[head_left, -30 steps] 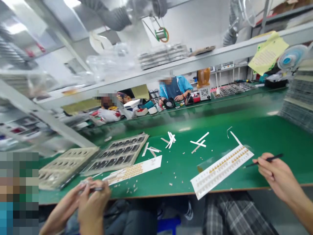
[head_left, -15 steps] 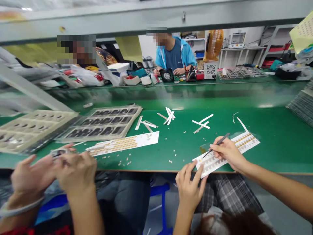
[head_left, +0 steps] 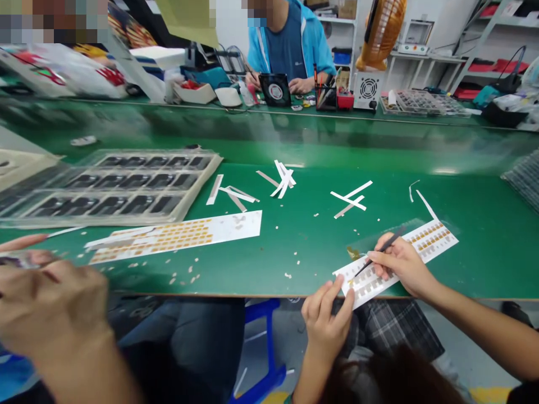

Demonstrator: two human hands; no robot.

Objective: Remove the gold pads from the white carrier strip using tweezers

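Observation:
My right hand [head_left: 400, 264] holds fine black tweezers [head_left: 393, 237], and their tip rests over the near end of a white sheet with rows of small gold pads [head_left: 429, 244]. That sheet lies slanted across the green table's [head_left: 475, 258] front edge, with one corner sticking out past it. My left hand [head_left: 326, 320] sits at that near edge, its fingertips on the sheet. The fingers hide part of the sheet's lower corner. Dark hair blurs the bottom of the view between my forearms.
A co-worker's blurred hand [head_left: 50, 308] lies at lower left. Clear trays of dark parts [head_left: 113, 188], a second gold-padded sheet [head_left: 177, 238], white paper strips [head_left: 284, 179] and small scraps lie on the table. Another person [head_left: 286, 50] works across the far bench.
The view has swung level. My left hand has come onto the sheet, and my right hand has moved from beside it to above it. The co-worker's hands have shifted left.

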